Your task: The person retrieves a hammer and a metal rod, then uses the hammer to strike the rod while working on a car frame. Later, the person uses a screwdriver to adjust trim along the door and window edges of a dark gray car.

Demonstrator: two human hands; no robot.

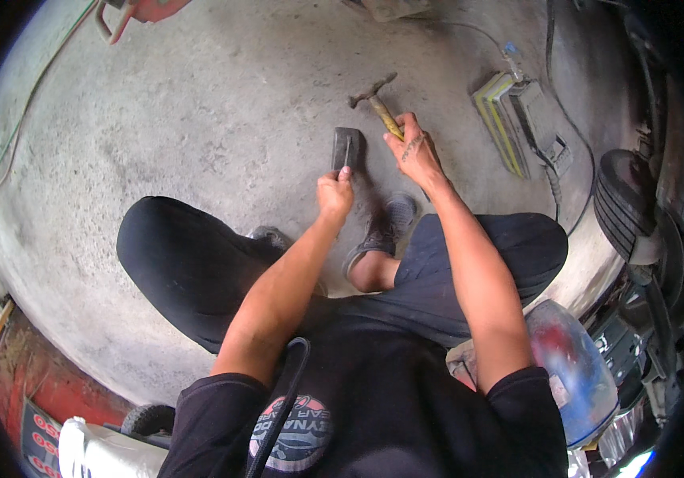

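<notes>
Left hand (335,193) pinches a thin rod (346,153) upright on a dark block (347,149); at two o'clock, right hand (413,151) fisted round a raised hammer (375,102)

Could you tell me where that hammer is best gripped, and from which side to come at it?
Probably low on the yellowish wooden handle, near its free end, where the right hand already has its grip. The hammer is raised with its metal head pointing away from the person, so come from the near, handle-end side, fingers wrapped around the shaft.
</notes>
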